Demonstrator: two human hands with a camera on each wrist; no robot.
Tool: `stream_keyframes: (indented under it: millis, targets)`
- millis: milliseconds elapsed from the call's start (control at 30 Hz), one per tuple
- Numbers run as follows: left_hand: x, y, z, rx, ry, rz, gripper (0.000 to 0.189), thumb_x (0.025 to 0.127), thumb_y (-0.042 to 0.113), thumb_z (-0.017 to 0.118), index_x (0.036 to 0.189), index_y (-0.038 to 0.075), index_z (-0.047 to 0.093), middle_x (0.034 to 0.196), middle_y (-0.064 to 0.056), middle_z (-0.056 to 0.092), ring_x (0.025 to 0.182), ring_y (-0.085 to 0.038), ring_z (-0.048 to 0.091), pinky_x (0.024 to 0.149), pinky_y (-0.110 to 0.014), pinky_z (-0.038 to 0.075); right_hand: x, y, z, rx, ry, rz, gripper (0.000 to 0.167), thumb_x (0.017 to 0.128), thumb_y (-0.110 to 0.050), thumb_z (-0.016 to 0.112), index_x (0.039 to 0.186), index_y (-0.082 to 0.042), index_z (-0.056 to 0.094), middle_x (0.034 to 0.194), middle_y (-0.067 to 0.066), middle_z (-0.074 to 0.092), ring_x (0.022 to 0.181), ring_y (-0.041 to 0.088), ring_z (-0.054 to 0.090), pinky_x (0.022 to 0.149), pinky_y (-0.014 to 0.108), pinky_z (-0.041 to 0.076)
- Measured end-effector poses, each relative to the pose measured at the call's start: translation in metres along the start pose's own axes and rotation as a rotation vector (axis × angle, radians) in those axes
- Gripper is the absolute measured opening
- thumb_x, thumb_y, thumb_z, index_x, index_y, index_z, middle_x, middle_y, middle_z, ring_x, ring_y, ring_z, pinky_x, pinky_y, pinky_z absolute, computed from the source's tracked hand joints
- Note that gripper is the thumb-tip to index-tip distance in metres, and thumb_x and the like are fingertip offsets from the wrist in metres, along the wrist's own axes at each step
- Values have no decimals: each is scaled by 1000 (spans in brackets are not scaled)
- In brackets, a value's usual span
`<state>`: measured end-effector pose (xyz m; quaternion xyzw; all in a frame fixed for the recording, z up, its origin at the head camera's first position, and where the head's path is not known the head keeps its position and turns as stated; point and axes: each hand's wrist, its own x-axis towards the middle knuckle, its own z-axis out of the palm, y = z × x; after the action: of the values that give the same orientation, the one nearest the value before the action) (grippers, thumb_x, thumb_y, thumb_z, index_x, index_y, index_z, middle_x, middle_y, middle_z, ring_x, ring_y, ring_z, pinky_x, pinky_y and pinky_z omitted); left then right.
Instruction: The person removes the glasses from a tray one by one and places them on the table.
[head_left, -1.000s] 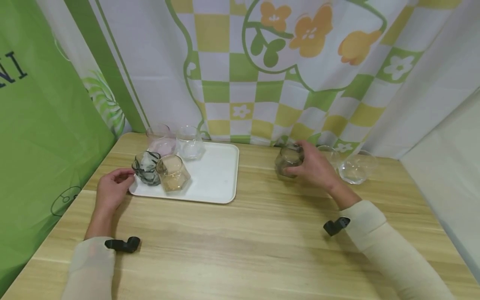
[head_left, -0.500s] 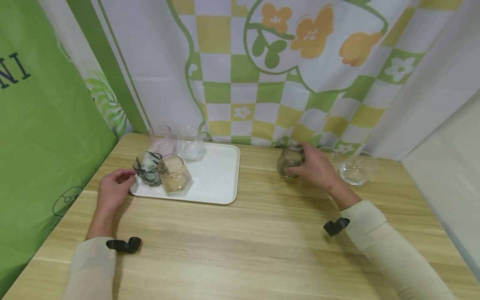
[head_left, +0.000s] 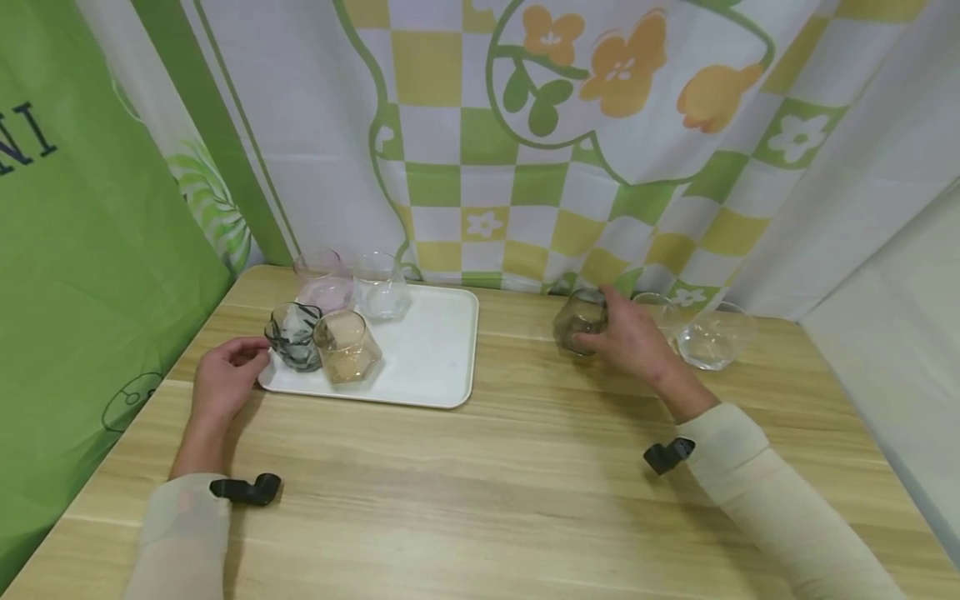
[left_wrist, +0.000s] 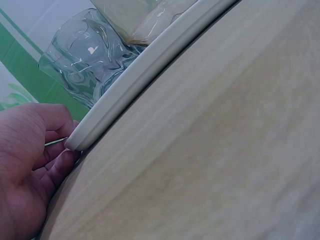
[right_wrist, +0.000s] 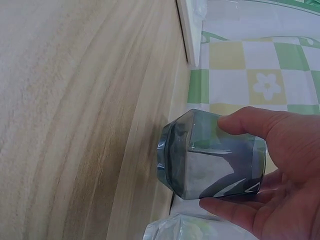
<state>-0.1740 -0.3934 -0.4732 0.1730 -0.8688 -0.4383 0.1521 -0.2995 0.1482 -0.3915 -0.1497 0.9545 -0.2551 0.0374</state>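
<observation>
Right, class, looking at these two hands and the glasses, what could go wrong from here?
The smoky glass, held by its sides in the right hand, could slip. That hand might also knock the clear glasses close beside it. And if the left hand, at the corner of the white tray, jerks it, the dark wavy glass and amber glass may clink together.

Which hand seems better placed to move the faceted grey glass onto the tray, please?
Probably the right hand, gripping the faceted grey glass; the left hand holds the tray by its left edge.
</observation>
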Motion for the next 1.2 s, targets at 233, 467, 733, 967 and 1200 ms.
stream_keyframes:
  millis: [233,467,733,967,1200]
  targets:
    - [1,-3,1,13,-1,5,31,101,15,62,123,-5,69,113,-18,66,87,-9,54,70,-18,44,0,-1,0,-11,2,-4,97,90,-30,81,157,8,22,149,37,39,134,55,41,109,64,35]
    - [2,-3,2,9,-3,9,30,101,15,62,122,-5,69,113,-19,66,86,-7,55,71,-17,44,-1,-1,0,-27,5,-9,99,90,-31,81,157,9,20,151,38,37,135,56,38,110,64,33]
    - [1,-3,0,9,-6,11,31,101,15,62,123,-5,69,113,-19,66,86,-6,54,70,-16,44,-6,-8,8,-82,92,-88,95,87,-31,82,156,4,27,148,37,39,131,56,42,105,68,36]
    - [1,-2,0,7,4,10,30,100,14,63,121,-5,69,107,-13,67,84,-3,54,70,-15,44,-11,-17,13,-73,147,-121,91,88,-29,80,157,1,29,154,36,28,138,57,31,107,71,32]
    - [1,-2,0,10,0,6,30,100,14,62,122,-5,69,110,-15,66,85,-3,54,71,-16,44,-16,-27,14,-79,232,-185,84,88,-26,80,154,0,35,157,35,23,144,54,22,115,68,20]
